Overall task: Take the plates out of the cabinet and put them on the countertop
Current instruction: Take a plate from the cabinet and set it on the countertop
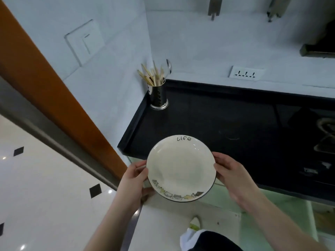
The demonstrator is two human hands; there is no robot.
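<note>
Both hands hold a cream plate (181,168) marked "life" level above the near edge of the black worktop (226,124). The left hand (135,175) has its grip curled round the left rim, the right hand (230,171) round the right. A steel chopstick holder (158,96) stands in the far left corner.

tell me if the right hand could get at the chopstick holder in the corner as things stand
Probably not right now: the right hand and the left hand both grip the plate. The bare countertop leaves the way to the chopstick holder free, though it stands far back.
</note>
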